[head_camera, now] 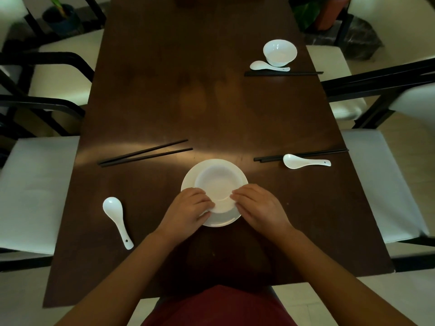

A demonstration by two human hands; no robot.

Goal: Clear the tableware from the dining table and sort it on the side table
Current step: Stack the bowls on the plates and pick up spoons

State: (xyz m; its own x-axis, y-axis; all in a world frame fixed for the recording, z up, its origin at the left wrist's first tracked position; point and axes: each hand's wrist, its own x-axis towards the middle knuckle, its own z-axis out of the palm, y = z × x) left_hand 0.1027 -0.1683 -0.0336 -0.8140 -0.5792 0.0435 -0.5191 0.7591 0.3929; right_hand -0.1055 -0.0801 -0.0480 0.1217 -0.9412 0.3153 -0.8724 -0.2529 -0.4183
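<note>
**A:** Both hands, left hand [188, 205] and right hand [256, 205], are curling fingers onto the small dish [216, 184] nested on the plate [188, 182] at 6 o'clock on the dining table [164, 78].

**B:** Yep, stacking's happening. Guessing they're lifting next; bowl [279, 52] at 1 o'clock is waiting.

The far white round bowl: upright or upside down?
Upright. The white round bowl shows its open rim and hollow inside; it looks empty, on the dark wooden table.
</note>
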